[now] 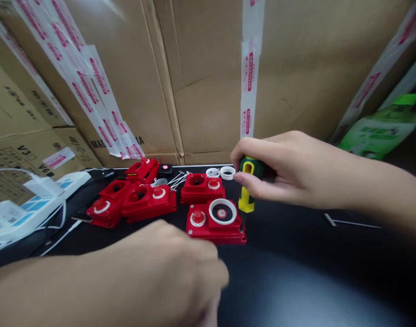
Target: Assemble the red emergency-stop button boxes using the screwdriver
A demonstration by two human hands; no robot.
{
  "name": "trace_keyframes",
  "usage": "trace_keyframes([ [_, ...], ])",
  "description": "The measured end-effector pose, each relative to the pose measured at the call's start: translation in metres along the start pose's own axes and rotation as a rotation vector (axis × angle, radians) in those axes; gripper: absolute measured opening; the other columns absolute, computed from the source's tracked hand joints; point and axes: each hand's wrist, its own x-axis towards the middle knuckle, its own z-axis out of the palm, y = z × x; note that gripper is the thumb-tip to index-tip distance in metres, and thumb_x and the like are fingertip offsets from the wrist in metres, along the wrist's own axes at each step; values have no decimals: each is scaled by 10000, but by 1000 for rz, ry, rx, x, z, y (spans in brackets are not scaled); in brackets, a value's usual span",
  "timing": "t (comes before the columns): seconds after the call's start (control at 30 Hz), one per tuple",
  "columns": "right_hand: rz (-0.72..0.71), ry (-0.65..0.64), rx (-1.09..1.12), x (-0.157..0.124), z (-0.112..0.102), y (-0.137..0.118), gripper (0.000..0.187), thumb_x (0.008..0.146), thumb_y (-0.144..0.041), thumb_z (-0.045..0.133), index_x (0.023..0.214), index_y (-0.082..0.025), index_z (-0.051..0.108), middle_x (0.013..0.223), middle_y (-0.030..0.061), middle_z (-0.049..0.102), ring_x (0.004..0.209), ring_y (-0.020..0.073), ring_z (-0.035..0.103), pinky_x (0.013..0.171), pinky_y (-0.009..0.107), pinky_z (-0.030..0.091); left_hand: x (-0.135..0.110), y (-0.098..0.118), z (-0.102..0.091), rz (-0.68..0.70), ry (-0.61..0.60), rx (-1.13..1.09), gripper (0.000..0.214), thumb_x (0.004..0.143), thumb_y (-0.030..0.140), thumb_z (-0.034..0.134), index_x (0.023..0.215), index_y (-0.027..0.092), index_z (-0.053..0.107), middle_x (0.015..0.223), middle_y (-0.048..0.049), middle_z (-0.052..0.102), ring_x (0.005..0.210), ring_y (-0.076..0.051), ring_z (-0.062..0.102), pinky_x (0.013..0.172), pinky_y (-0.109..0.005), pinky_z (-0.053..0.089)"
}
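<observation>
My right hand grips a yellow and green screwdriver by its handle, held upright. The screwdriver's shaft points down at the right edge of a red box, over a corner screw. This box lies flat on the black table and carries a white ring around a black disc, with a red knob beside it. My left hand is curled closed just in front of the box and slightly blurred. Its fingertips are turned away, so whatever they hold is hidden.
Several similar red boxes crowd the left and back. Behind them are white T-shaped rods and white rings. Another T-shaped rod lies right. A power strip stands left, a green bottle right, cardboard boxes behind.
</observation>
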Motion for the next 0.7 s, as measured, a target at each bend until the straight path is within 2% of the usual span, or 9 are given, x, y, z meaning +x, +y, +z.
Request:
trace_keyframes([
  [0.03, 14, -30, 20, -1, -4, 0, 228, 1048, -387, 591, 1049, -176, 677, 630, -48, 576, 494, 116, 447, 511, 292, 319, 30, 2, -22, -15, 7, 78, 71, 1012, 244, 660, 960, 263, 704, 915, 9, 721, 768, -191, 698, 725, -312, 610],
  [0.07, 30, -61, 40, -1, -7, 0, 246, 1056, -405, 589, 1041, -181, 690, 619, -50, 574, 490, 116, 451, 506, 290, 329, 56, 4, -38, -16, 43, 99, 42, 1004, 248, 648, 978, 260, 679, 930, -5, 715, 783, -207, 695, 719, -332, 609],
  [0.1, 47, -91, 58, -2, -11, -1, 266, 1063, -425, 586, 1028, -188, 701, 608, -51, 572, 483, 116, 453, 498, 289, 334, 76, 4, -47, -19, 101, 118, 32, 988, 262, 643, 1012, 245, 654, 970, -35, 712, 843, -245, 703, 749, -378, 622],
  [0.17, 74, -132, 88, -4, -17, -2, 301, 1069, -463, 583, 1007, -199, 714, 602, -47, 581, 479, 120, 465, 487, 293, 342, 98, -1, -49, -26, 212, 176, 278, 913, 343, 742, 1128, 213, 626, 1103, -95, 714, 1005, -331, 715, 873, -494, 651],
  [0.23, 82, -147, 101, -6, -21, -4, 306, 1069, -472, 589, 1000, -205, 720, 606, -45, 592, 481, 122, 477, 486, 298, 349, 100, -11, -34, -17, 215, 174, 592, 867, 423, 833, 1338, 182, 566, 1330, -163, 681, 1218, -396, 685, 1038, -576, 627],
  [0.3, 72, -152, 97, -7, -22, -5, 304, 1073, -471, 588, 1004, -208, 723, 611, -47, 589, 480, 123, 477, 491, 303, 351, 94, -23, -15, -9, 205, 143, 789, 857, 448, 872, 1488, 188, 476, 1474, -189, 621, 1362, -414, 632, 1134, -586, 592],
  [0.37, 64, -155, 83, -7, -23, -7, 308, 1078, -478, 581, 1017, -212, 723, 632, -42, 596, 489, 128, 480, 498, 313, 349, 88, -33, 0, -11, 205, 101, 821, 873, 409, 869, 1539, 213, 431, 1517, -180, 602, 1420, -406, 607, 1180, -578, 571],
  [0.5, 59, -176, 83, -8, -24, -9, 306, 1088, -493, 567, 1069, -224, 712, 759, -6, 678, 576, 157, 558, 540, 329, 383, 89, -47, 18, -21, 223, -26, 760, 923, 283, 783, 1565, 245, 377, 1485, -147, 634, 1372, -355, 664, 1172, -540, 588],
  [0.7, 28, -208, 158, -13, -25, -8, 246, 1098, -456, 553, 1154, -260, 691, 953, 8, 764, 734, 179, 675, 593, 313, 464, 94, -55, 29, 12, 238, -58, 824, 900, 267, 765, 1603, 255, 336, 1502, -150, 623, 1365, -355, 667, 1178, -552, 585],
])
